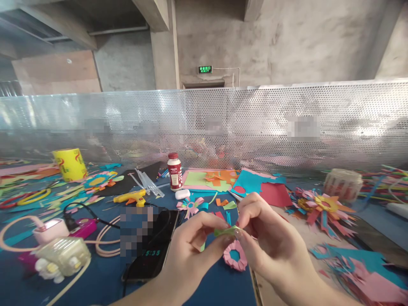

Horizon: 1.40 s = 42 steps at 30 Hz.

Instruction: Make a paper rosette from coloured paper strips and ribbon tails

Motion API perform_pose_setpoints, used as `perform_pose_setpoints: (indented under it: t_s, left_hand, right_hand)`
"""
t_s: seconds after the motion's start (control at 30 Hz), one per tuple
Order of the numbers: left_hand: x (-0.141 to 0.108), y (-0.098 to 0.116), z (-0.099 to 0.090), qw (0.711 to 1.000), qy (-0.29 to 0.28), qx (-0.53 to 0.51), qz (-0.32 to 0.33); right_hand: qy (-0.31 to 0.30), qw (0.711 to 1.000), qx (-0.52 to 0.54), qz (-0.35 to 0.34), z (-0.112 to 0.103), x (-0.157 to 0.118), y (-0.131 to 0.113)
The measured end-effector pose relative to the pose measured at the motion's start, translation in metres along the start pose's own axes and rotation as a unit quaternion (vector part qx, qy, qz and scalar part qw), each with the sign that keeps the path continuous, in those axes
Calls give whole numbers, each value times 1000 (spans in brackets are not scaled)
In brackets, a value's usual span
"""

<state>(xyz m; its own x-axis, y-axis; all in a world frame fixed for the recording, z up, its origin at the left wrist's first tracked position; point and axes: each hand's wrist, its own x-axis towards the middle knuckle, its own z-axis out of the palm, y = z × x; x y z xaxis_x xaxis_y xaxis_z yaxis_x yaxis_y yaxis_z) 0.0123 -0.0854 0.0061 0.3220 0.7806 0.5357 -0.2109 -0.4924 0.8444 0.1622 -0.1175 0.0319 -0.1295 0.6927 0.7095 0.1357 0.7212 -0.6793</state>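
A small light green paper strip [227,231] is pinched between my two hands in the lower middle of the view. My left hand [194,246] grips its left end between thumb and fingers. At the other end, the thumb and forefinger of my right hand [270,242] are closed on the same strip. Just below the fingertips, a pink folded paper ring [235,256] with a blue centre lies on the blue table [216,287]. Behind my hands are a pink and blue paper flower [190,206] and short orange and green strips [230,205].
Left: a phone [153,250], a yellow glue gun [130,197], chargers [63,250] with cables, scissors [35,196] and a yellow tape roll [70,165]. Ahead, a bottle [174,172] stands before a perforated metal panel [191,110]. Right: layered paper flowers [325,204] and a clear container [342,185].
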Motion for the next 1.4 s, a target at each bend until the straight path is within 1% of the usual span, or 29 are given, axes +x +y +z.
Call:
perform_pose_setpoints:
  t_s: [0.1, 0.2, 0.37, 0.7, 0.8, 0.93, 1.13, 1.4]
  left_hand:
    - [0, 2, 0, 1000, 10, -14, -4]
    - [1, 4, 0, 1000, 16, -9, -15]
    - [2, 5, 2, 1000, 12, -11, -19]
    - [2, 5, 2, 1000, 12, -20, -18]
    - [2, 5, 2, 1000, 8, -18, -21]
    - [1, 3, 2, 1000, 6, -12, -21]
    - [2, 3, 2, 1000, -3, -11, -12]
    - [0, 3, 1, 1000, -12, -10, -27]
  right_hand:
    - [-14, 1000, -7, 1, -1, 0, 2]
    - [-11, 1000, 5, 5, -1, 1, 5]
    - [-3, 1000, 25, 13, -3, 1, 6]
    - [-17, 1000, 7, 12, -2, 2, 5]
    - [-23, 1000, 9, 16, -2, 1, 5]
    - [-12, 1000, 10, 24, -2, 0, 5]
    - [-16, 1000, 16, 19, -3, 0, 4]
    - [-13, 1000, 9, 25, -3, 1, 4]
